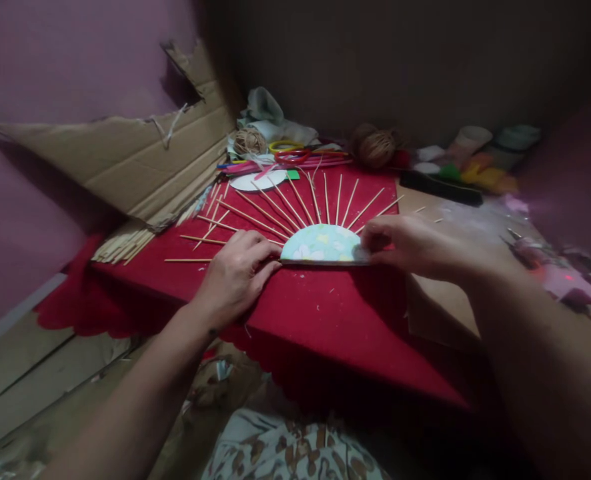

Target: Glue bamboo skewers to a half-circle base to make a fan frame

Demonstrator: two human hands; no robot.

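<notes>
On the red surface [325, 313], at the centre of my view, lies a half-disc of pale floral paper [323, 244] with its straight edge toward me. Thin wooden sticks [275, 213] fan outward from its curved edge, spanning from 9 o'clock through 12 o'clock to about 2 o'clock.

My left hand [235, 273] rests palm down at the 9 o'clock end of the half-disc. Its fingers [265, 263] are extended and close together, pressing flat on the surface and touching the left corner of the paper and the lowest sticks. Nothing is gripped.

My right hand [405, 243] sits at the 3 o'clock end. Its fingers [370, 241] are narrowed into a pinch on the right corner of the half-disc; the thumb position is partly hidden.

At 10 o'clock, a torn cardboard sheet [140, 160] leans against the wall, with a bundle of spare sticks [123, 243] lying below it. At 12 o'clock, beyond the fan, are a white disc [258, 181], red-handled scissors [295, 155], and two balls of twine [249, 141] [375, 148]. At 2 o'clock, blurred coloured craft items [480, 167] stand well apart from the fan. Patterned cloth [285, 447] shows at 6 o'clock.
</notes>
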